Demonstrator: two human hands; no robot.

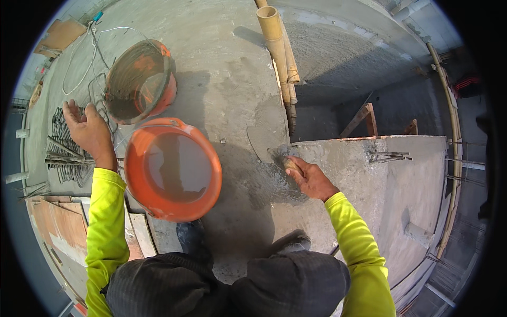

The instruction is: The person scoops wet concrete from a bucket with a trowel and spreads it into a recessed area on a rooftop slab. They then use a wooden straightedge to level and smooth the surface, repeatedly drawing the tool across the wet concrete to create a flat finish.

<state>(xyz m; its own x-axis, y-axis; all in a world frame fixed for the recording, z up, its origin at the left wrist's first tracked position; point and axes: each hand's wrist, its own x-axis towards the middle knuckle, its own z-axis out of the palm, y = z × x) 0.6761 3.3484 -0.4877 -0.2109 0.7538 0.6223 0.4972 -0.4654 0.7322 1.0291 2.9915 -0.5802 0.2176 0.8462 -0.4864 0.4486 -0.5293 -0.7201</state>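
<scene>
Here, trowel: wooden-handled, mortar-grey, right of the orange water bucket
Right hand: fingers wrapped around the trowel
Left hand: loosely open, left of the bucket

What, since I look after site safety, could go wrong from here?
The orange bucket of grey water stands close to the left shoe; a careless step might tip it.
The bare right hand grips a wooden-handled tool over wet mortar, which could irritate the skin.
That mortar lies near the edge of a sunken opening, so a slip there might send the tool over.
</scene>
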